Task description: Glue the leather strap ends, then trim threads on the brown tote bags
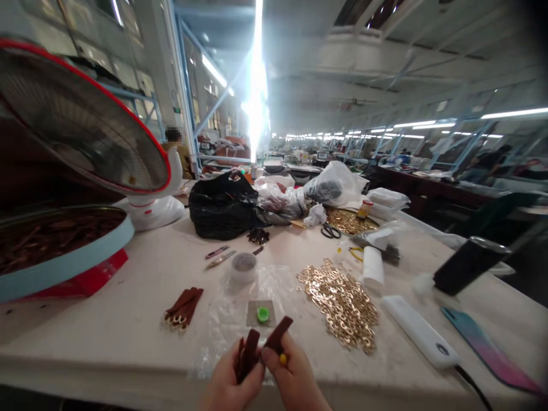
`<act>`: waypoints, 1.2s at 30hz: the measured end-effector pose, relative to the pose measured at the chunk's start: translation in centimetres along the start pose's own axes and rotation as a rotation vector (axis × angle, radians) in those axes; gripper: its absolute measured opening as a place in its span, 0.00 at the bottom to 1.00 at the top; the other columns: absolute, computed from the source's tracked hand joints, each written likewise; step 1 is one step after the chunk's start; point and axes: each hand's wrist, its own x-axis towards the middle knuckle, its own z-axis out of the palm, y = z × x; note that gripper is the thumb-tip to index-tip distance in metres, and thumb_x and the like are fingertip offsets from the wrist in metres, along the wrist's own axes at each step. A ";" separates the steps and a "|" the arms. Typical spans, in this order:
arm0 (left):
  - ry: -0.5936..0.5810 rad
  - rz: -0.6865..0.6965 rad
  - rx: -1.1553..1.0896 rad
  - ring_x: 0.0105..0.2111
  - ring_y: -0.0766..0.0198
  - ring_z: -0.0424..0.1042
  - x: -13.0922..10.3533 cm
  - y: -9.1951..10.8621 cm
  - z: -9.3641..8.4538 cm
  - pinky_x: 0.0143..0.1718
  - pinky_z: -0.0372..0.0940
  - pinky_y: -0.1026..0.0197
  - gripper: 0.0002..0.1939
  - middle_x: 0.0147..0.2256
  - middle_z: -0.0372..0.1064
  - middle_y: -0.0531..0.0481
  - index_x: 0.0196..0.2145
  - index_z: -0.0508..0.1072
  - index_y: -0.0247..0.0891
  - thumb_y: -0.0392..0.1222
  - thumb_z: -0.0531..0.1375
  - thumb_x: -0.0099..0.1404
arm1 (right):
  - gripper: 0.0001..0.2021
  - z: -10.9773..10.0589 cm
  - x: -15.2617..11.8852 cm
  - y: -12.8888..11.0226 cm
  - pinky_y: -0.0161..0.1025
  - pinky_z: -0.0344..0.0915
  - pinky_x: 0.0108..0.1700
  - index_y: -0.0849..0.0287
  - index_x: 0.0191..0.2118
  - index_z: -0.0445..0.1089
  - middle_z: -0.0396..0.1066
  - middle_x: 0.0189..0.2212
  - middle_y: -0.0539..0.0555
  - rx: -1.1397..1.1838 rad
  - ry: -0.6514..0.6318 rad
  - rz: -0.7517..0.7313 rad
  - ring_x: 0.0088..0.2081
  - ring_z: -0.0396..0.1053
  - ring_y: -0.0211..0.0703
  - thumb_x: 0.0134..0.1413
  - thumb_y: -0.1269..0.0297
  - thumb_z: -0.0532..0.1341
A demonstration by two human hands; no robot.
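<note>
You've got both hands low and close together over the near edge of the pale table [145, 297], right at the front of a crinkly clear plastic sheet [216, 337]. Your left hand [235, 374] is closed around a few flat dark-brown leather-like strips [250, 349], ends poking up past the fingers. Your right hand [295, 368] is pinching a single dark-brown strip [280, 334], tilted up and to the right, plus there's a small yellow piece [283, 359] at those fingers, too small to make out properly. The two thumbs are super close; can't really tell if they touch.

Just beyond your hands, a bright green round blob [262, 314] sits on a small greyish square plate [252, 321], and behind that there's a round whitish tub [244, 268], contents blurry. Off to the left you've got a little bundle of reddish-brown strips with gold-coloured rings [184, 308] at the near ends. On the right is a big loose heap of shiny gold-coloured metal rings [342, 305], and past it a long white device [419, 331] with a black cable, then a teal-and-pink flat phone-like slab [488, 348]. Far left, a round tray with a light-blue rim [107, 249] is full of brown pieces, near a red-rimmed fan [103, 125].
</note>
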 end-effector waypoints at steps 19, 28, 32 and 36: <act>-0.262 0.046 0.194 0.28 0.64 0.64 0.7 1.2 -1.3 0.31 0.62 0.65 0.14 0.25 0.66 0.53 0.27 0.69 0.37 0.50 0.62 0.52 | 0.16 -0.6 -0.5 -1.4 0.31 0.46 0.21 0.58 0.31 0.59 0.49 0.18 0.42 0.211 -0.144 0.125 0.18 0.46 0.31 0.54 0.48 0.54; -0.134 -0.087 0.120 0.17 0.71 0.57 0.3 1.2 -0.6 0.18 0.55 0.68 0.19 0.18 0.59 0.59 0.29 0.68 0.36 0.54 0.64 0.48 | 0.11 -0.1 -0.9 -1.1 0.34 0.58 0.32 0.60 0.30 0.65 0.65 0.26 0.51 -0.042 0.027 -0.098 0.29 0.61 0.38 0.57 0.58 0.53; -0.114 -0.115 0.107 0.17 0.70 0.57 0.0 1.6 -0.4 0.18 0.55 0.67 0.24 0.18 0.61 0.57 0.35 0.73 0.34 0.54 0.66 0.45 | 0.12 -0.3 -1.0 -0.9 0.35 0.60 0.33 0.59 0.31 0.69 0.69 0.27 0.53 -0.141 0.008 -0.175 0.31 0.65 0.41 0.58 0.61 0.51; -0.078 -0.022 0.167 0.18 0.69 0.56 -0.1 1.7 -0.5 0.19 0.54 0.67 0.18 0.18 0.60 0.56 0.32 0.75 0.36 0.51 0.65 0.47 | 0.13 -0.9 -0.9 -0.9 0.36 0.61 0.36 0.60 0.33 0.70 0.70 0.30 0.55 -0.190 -0.001 -0.198 0.33 0.66 0.42 0.59 0.61 0.51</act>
